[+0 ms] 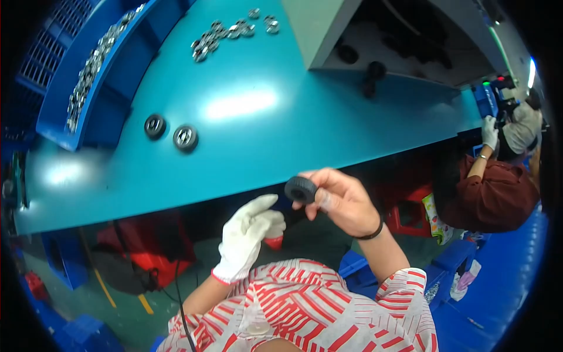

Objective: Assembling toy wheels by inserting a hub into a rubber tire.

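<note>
Between the thumb and fingers of my bare right hand (349, 202) is a small black rubber tyre (300, 189), its open centre partly turned toward me. It is held just off the table's near edge. My left hand (249, 234), in a white glove, hovers to the left of the tyre without touching it. Its fingers are loosely bent and apart, and no object shows in them. On the table lie two small wheels with tyres on, a darker one (155, 127) and one with a silver hub (186, 138).
Loose silver hubs (205, 44) lie scattered at the table's (246, 152) far side. A blue bin (88, 117) full of hubs stands at far left. Black tyres (375, 71) sit by a grey box opening (328, 53) at far right. A co-worker in dark red (495, 193) sits to the right.
</note>
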{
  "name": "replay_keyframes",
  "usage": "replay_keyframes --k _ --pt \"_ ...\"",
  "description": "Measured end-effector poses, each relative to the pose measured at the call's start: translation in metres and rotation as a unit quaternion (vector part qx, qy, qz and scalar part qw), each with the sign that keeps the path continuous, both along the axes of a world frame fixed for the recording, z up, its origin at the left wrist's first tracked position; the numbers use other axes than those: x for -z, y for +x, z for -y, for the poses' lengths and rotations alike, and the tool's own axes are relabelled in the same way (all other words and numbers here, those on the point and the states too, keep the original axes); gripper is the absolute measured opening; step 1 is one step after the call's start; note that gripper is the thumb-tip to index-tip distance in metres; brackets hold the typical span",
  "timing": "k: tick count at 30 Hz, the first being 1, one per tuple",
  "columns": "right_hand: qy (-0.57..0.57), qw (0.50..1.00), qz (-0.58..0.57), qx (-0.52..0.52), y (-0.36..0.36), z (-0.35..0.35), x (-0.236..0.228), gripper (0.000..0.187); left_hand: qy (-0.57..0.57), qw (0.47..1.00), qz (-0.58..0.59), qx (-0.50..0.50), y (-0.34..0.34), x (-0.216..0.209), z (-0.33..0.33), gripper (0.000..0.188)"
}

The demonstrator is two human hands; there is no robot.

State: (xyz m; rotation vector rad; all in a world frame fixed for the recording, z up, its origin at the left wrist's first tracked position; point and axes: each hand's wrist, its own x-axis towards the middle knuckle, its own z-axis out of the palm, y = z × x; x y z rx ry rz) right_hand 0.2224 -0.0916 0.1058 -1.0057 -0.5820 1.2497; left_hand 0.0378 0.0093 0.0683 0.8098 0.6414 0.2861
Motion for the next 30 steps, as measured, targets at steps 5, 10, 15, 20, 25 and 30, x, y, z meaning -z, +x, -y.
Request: replay_keyframes --k 5,10,15,20,25,30 --pt "-0.066 0.945 -0.317 -0.037 -0.046 0.006 0.047 0.028 -0.003 1.0 -0.002 -0.023 -0.02 0.006 -0.006 0.043" --pt "-0.081 0.923 -0.37 -0.065 -0.062 0.0 0.061 0.028 -0.004 0.999 -0.042 -0.021 -0.039 0.006 -0.007 0.038" --pt "-0.096 0.925 -0.358 -0.08 -0.07 -0.005 0.062 0.027 0.031 0.996 -0.062 -0.064 -0.049 0.008 -0.003 0.035" --pt "-0.086 0.996 0.033 0.008 -0.086 -0.008 0.055 0.021 -0.04 0.997 -0.005 -0.065 -0.055 0.015 -0.01 0.04" --pt "-0.023 0.88 0.474 0.003 -0.087 -0.013 0.049 0.04 -0.085 0.994 0.03 -0.068 -0.054 0.024 -0.006 0.043" --pt "-0.001 0.862 0.505 0.039 -0.088 -0.013 0.053 0.047 -0.097 0.992 0.042 -0.07 -0.051 0.025 -0.008 0.043"
